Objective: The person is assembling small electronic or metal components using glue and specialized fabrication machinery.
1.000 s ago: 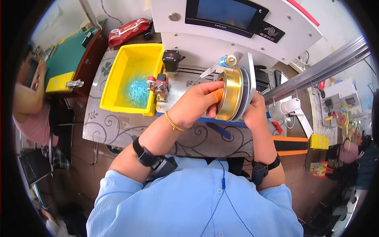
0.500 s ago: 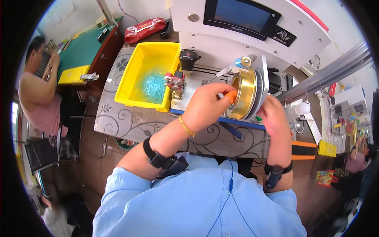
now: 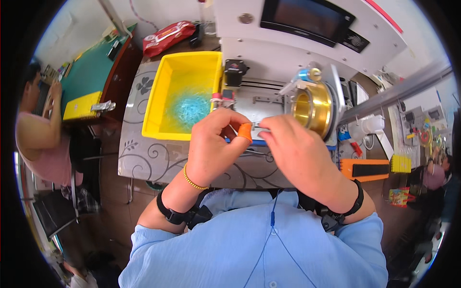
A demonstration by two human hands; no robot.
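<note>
My left hand (image 3: 215, 138) and my right hand (image 3: 301, 152) meet above the front edge of the machine's metal bed (image 3: 250, 106). An orange finger cot (image 3: 245, 131) covers a fingertip of my left hand, whose fingers are pinched together. Thumb and forefinger of my right hand are pressed together a little to the right. Something small and dark shows between the two pinches, too small to name. Behind my right hand stands a brass-coloured drum (image 3: 322, 108) with a blue cylinder (image 3: 306, 75) above it. To the left, a yellow bin (image 3: 152, 103) holds a tangle of thin light-blue strands (image 3: 189, 107).
A black motor block (image 3: 235, 72) and a red clamp (image 3: 223, 98) sit beside the bin. Behind rises the white machine housing with a dark screen (image 3: 307, 19). At right lie an orange-and-black block (image 3: 366, 169) and a red-ended tool (image 3: 356, 149). Another person sits far left.
Both hands have left the brass drum and come together to its left. My right hand has swung leftward from behind the drum's plate. The view has shifted slightly.
</note>
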